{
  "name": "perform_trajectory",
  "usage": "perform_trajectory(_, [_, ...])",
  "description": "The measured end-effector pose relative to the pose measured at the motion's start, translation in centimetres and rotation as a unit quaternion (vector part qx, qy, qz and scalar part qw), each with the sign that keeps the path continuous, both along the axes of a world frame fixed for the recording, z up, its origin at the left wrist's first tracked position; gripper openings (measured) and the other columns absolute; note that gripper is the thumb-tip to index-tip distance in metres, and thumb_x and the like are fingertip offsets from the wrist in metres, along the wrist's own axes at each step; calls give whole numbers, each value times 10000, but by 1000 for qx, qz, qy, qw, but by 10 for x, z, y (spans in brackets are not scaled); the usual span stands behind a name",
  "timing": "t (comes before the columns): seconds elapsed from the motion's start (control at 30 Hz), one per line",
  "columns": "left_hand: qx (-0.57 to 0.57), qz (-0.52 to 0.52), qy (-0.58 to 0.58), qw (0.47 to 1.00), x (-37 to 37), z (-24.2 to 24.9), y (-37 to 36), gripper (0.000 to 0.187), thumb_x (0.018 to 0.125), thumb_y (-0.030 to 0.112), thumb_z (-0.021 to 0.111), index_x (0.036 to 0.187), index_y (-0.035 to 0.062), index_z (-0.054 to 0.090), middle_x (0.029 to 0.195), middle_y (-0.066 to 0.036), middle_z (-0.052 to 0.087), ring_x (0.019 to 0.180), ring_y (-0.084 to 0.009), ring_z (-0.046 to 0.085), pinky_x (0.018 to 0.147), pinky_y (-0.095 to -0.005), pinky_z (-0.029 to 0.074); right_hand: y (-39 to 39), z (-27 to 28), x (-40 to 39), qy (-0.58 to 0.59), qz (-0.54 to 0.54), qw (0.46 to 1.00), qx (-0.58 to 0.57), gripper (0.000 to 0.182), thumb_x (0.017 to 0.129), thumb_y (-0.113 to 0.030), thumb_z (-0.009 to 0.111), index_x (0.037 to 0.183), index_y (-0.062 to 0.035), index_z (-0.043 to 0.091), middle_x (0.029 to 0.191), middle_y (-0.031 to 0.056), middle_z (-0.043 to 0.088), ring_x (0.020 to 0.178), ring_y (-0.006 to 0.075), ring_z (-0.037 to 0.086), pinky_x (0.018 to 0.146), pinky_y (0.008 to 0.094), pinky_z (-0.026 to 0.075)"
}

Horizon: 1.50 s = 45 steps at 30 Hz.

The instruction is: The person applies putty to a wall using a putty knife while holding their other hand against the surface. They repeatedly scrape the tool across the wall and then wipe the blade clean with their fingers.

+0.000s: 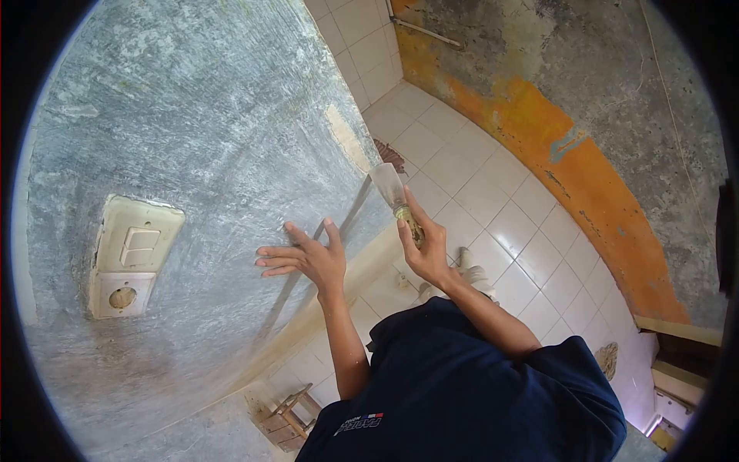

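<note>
My right hand (pixel 428 249) is wrapped round the worn handle of a putty knife (pixel 388 185). The knife's broad blade points up and lies close to the edge of the blue-grey wall (pixel 231 123); whether it touches cannot be told. My left hand (pixel 319 260) has its fingers spread at the wall, apparently resting on it, and holds nothing. Just above the blade, a bare cream patch (pixel 348 138) runs along the wall's edge. A thin dark shadow line slants down the wall behind my left hand.
On the wall at left are a light switch (pixel 140 245) and a socket (pixel 123 296). White floor tiles (pixel 477 177) lie beyond the wall's edge. Opposite stands an orange and grey peeling wall (pixel 570 138). A small wooden stool (pixel 289 416) stands at the bottom. A dark reddish object (pixel 390 156) lies behind the blade.
</note>
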<state>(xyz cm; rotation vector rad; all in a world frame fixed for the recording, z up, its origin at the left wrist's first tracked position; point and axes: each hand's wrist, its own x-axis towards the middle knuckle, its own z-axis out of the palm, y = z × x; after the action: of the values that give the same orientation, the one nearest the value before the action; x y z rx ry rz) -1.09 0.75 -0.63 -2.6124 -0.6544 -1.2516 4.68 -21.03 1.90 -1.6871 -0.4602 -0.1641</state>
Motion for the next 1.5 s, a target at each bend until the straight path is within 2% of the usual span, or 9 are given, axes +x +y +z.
perform_trajectory(0.23, [2,5,-4,1000,1,-1,0,1041,965,581,598,1676,172,-43,1553,-411,-357,1385,-576,-437,966,-801,-269,0,5,-1,16,9,1000,-15,609,962,-59,623,1551,-67,468,914,243,727,734,275,714,759,345,549])
perform_trajectory(0.47, [0,1,-8,1000,3,-2,2,1046,963,568,610,1676,168,-42,1558,-405,-355,1383,-578,-439,966,-802,-266,-2,-5,5,18,20,999,-24,604,963,-59,621,1548,-66,472,978,247,735,792,281,738,777,354,552])
perform_trajectory(0.53, [9,4,-9,1000,1,-1,0,1046,963,569,611,1676,167,-41,1561,-401,-355,1386,-575,-437,970,-800,-265,3,1,3,-13,1,1000,12,570,979,-56,593,1535,-15,473,975,211,733,735,135,624,745,296,525])
perform_trajectory(0.77, [-1,5,-6,1000,3,-2,0,1043,964,574,608,1676,180,-45,1561,-394,-362,1390,-564,-441,977,-800,-259,0,-2,10,-18,16,1000,-12,576,982,-63,592,1539,-4,459,992,207,737,714,133,622,713,296,520])
perform_trajectory(0.87, [-6,11,-5,1000,-1,-3,-2,1043,963,581,606,1677,188,-45,1564,-389,-362,1389,-563,-442,976,-802,-259,0,-3,5,-51,-6,999,8,573,981,-62,592,1536,-1,463,881,171,717,670,123,587,671,295,503])
perform_trajectory(1.07, [-9,7,-5,1000,2,-5,0,1048,957,595,609,1677,209,-46,1567,-381,-365,1391,-566,-438,976,-804,-258,7,0,0,32,33,999,-17,587,988,-52,575,1554,2,430,996,215,741,720,134,622,703,307,519])
perform_trajectory(1.17, [-7,10,-9,1000,0,-3,0,1045,958,600,605,1677,208,-44,1567,-382,-365,1390,-566,-440,975,-804,-259,13,-14,-3,-58,-2,998,27,591,997,-46,560,1565,5,408,975,186,734,734,129,610,699,303,509])
perform_trajectory(1.33, [-14,2,-11,1000,1,-4,-1,1036,959,604,599,1678,214,-36,1570,-377,-366,1388,-569,-439,974,-807,-258,9,11,-8,41,17,999,-13,576,1017,-49,528,1575,-3,394,973,158,729,766,134,620,733,301,513])
perform_trajectory(1.5, [-5,4,-14,1000,1,-5,1,1025,962,604,592,1679,216,-30,1571,-383,-355,1383,-576,-440,974,-809,-257,8,-10,-8,21,27,999,-3,584,1015,-51,522,1580,1,382,949,165,711,742,123,592,707,293,501])
